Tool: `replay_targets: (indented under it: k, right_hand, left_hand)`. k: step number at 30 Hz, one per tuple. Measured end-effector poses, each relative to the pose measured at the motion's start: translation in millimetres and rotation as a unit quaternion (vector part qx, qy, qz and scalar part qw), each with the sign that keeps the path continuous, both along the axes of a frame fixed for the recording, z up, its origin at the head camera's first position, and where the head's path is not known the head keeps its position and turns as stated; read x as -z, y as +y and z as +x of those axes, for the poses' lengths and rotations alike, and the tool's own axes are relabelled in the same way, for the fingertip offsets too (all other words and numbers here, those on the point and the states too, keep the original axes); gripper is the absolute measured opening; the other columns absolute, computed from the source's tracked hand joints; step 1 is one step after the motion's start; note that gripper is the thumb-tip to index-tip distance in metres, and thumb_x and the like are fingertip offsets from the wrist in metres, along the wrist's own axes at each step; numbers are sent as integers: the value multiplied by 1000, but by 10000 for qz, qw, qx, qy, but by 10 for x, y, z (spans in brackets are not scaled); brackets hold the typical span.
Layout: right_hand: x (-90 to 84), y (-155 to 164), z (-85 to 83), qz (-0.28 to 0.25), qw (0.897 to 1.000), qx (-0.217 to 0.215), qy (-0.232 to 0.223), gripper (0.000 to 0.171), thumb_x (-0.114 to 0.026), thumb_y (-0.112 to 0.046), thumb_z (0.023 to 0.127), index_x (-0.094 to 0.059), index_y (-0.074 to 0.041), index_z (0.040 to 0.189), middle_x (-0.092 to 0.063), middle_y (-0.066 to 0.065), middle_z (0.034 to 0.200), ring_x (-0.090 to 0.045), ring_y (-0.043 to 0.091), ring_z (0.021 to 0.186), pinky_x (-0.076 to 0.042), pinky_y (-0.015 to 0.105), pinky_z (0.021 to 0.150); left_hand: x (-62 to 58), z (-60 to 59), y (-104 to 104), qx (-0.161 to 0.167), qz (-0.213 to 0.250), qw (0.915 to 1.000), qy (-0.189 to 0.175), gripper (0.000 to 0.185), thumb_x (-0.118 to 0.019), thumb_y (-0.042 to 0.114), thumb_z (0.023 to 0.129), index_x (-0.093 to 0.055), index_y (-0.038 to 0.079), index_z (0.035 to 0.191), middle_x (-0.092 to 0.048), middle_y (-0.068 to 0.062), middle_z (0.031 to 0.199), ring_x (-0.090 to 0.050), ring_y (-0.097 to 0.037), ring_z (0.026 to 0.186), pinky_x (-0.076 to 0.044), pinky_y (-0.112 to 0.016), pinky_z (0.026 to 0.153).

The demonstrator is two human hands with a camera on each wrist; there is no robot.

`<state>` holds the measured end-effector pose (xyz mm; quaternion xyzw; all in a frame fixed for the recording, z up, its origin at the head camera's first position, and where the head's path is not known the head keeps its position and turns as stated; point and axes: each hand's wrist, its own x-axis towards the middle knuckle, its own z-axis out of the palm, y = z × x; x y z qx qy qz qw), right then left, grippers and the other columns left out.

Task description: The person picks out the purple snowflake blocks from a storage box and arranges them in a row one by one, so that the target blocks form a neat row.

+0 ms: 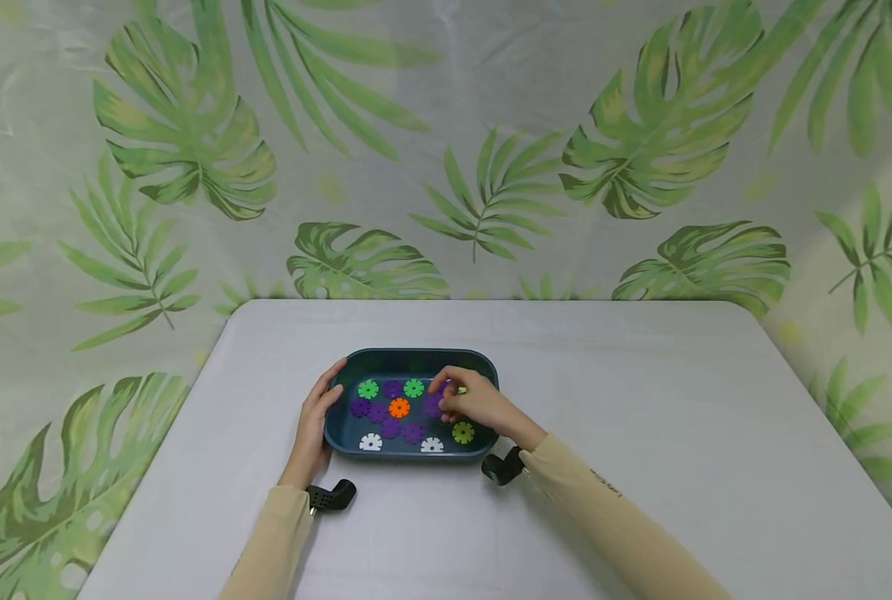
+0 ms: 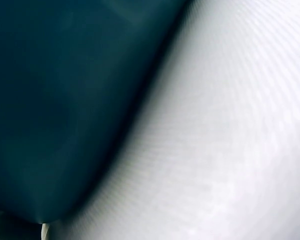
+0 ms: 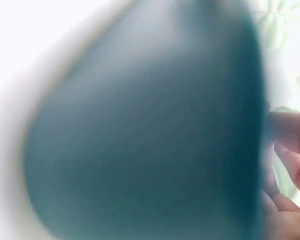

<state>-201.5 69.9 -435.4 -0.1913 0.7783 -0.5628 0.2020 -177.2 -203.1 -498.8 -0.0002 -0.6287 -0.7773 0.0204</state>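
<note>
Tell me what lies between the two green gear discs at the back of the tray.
In the head view, one purple gear disc lies between the left green disc and the right green disc.

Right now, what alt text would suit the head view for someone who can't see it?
A right hand reaches among coloured gear discs in a dark teal tray, while the left hand rests against its left side. The tray sits on a white table before a leaf-print backdrop.

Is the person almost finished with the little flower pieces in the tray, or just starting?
It looks early. Nothing lies outside the tray yet, so no piece seems moved or joined. In hand: the left hand rests on the tray's left rim, and the right hand reaches in, fingers curled at a purple piece. Left: green, orange, white and other purple pieces lie loose inside.
</note>
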Motion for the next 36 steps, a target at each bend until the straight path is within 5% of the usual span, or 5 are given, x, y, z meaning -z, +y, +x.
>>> replay_targets:
  k: [9,17,26,33,36]
  right_hand:
    - [-57,748,-96,-453,9951,878,53,23,-52,3,91,-55,8,114,-56,12,85,-59,15,67,-55,35,68]
    - [179,1254,-110,-275,9871,1554,-255,23,-50,1,94,-52,13,113,-60,12,86,-59,13,66,-55,27,66]
    - [391,1262,-156,302,9860,1574,-465,25,-45,5,92,-53,14,114,-65,16,82,-64,15,65,-56,27,64]
    - [373,1168,-178,1027,9808,1643,-241,26,-45,4,92,-58,9,114,-65,15,81,-64,17,64,-55,27,61]
    - [304,1125,-178,902,9805,1747,-62,26,-45,3,93,-59,10,114,-62,19,88,-63,16,62,-55,26,60]
  left_hand:
    - [7,9,-2,57,51,10000,45,43,-38,11,103,-39,11,146,-31,1,152,-26,-16,138,-19,-35,113]
    - [3,20,-12,17,76,10000,-27,43,-37,10,103,-40,12,146,-31,1,152,-26,-17,138,-20,-34,113]
    - [4,5,6,-8,-21,10000,-3,43,-39,9,102,-41,11,146,-32,1,152,-25,-17,138,-20,-32,112]
    - [8,4,2,30,-46,10000,49,43,-39,11,103,-41,11,146,-32,0,152,-27,-16,138,-19,-34,113]
    - [6,1,-4,8,-65,10000,50,42,-39,12,103,-41,12,145,-33,1,151,-27,-15,138,-20,-32,113]
